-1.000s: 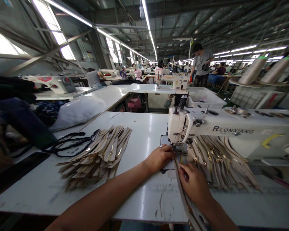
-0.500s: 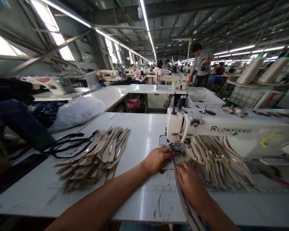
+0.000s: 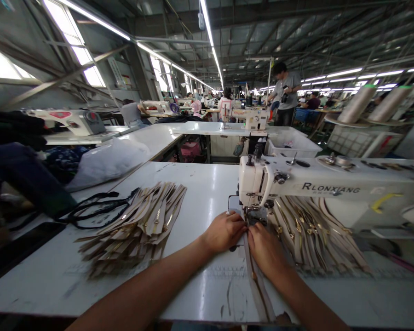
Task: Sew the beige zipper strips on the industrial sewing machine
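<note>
A beige zipper (image 3: 253, 276) with a gold-toned coil runs from the sewing machine (image 3: 257, 184) down over the table's front edge. My left hand (image 3: 227, 231) is closed on the zipper's upper end, just in front of the needle area. Beside it, my right hand (image 3: 265, 246) pinches the same strip from the right, its fingertips almost touching the left ones. The hands cover the part of the zipper between them. Under the machine's arm lies a bundle of beige zippers (image 3: 310, 234) with gold pulls, to the right of my right hand.
Another pile of zippers (image 3: 138, 227) lies left on the white table (image 3: 207, 184). Black cords (image 3: 96, 209) and a white plastic bag (image 3: 112, 158) are beyond it. Thread cones (image 3: 359, 105) stand at the right. A person (image 3: 285, 92) stands in the background.
My right hand has moved up and forward along the zipper, close to my left hand. My left hand has shifted slightly toward me. The zipper's lower part now lies straighter.
</note>
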